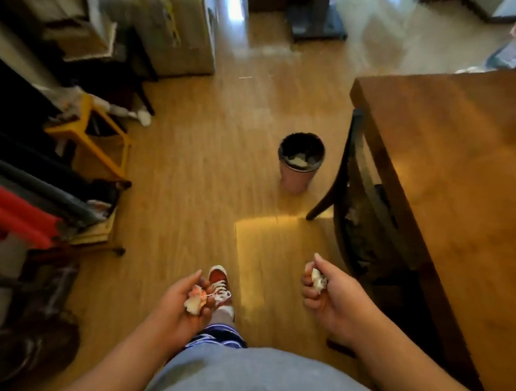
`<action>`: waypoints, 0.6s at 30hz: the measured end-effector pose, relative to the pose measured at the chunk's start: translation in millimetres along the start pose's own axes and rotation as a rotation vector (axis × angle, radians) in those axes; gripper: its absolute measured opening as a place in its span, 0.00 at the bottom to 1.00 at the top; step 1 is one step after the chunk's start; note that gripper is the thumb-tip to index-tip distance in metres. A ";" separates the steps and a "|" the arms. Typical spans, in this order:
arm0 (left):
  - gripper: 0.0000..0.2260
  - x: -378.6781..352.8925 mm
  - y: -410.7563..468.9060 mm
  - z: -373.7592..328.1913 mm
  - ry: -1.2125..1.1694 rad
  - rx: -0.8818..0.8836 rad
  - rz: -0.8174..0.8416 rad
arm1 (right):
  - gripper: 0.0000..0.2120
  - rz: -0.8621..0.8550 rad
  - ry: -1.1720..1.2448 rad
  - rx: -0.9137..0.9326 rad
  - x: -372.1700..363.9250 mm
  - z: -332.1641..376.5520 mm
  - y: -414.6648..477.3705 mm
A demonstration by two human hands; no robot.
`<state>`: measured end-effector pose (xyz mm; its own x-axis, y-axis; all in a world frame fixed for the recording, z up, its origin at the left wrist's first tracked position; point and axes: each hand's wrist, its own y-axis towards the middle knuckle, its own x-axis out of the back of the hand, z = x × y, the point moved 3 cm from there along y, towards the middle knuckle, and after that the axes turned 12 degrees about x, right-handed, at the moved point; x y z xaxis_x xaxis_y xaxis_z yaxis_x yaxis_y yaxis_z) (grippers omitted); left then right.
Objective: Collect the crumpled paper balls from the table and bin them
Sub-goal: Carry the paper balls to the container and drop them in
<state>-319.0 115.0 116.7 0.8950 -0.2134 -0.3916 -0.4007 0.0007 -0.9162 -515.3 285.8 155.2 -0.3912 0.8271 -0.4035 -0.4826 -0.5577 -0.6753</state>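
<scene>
Glossy wood floor (198, 168), dark chair (360, 206), yellow stool (89, 132), cardboard boxes (175, 32)

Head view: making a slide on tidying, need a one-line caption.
Left hand and right hand each clutch a paper ball, bin ahead on the floor.

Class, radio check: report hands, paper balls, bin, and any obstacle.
Left hand shut on a paper ball. Right hand shut on another ball. Bin ahead on the floor, paper already inside. Chair right of the path, floor between looks open.
</scene>
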 end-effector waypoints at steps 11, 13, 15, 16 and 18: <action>0.10 57.6 13.9 -213.9 -0.131 -0.089 -0.025 | 0.15 0.133 -0.109 -0.104 -189.1 36.3 185.4; 0.10 49.9 15.9 -251.1 -0.104 -0.097 -0.021 | 0.16 0.101 -0.091 -0.106 -199.7 46.3 206.3; 0.10 37.5 19.5 -286.5 -0.068 -0.097 -0.009 | 0.17 0.068 -0.074 -0.111 -202.8 55.9 223.5; 0.10 29.9 22.4 -302.6 -0.054 -0.097 -0.001 | 0.17 0.046 -0.067 -0.113 -201.9 60.5 231.1; 0.11 11.4 30.7 -333.0 -0.042 -0.095 0.016 | 0.17 -0.007 -0.049 -0.116 -198.7 69.9 246.0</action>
<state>-386.3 -212.7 112.4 0.8949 -0.1728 -0.4115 -0.4302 -0.0887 -0.8984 -611.1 -20.7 112.4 -0.4275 0.8249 -0.3698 -0.3923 -0.5379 -0.7462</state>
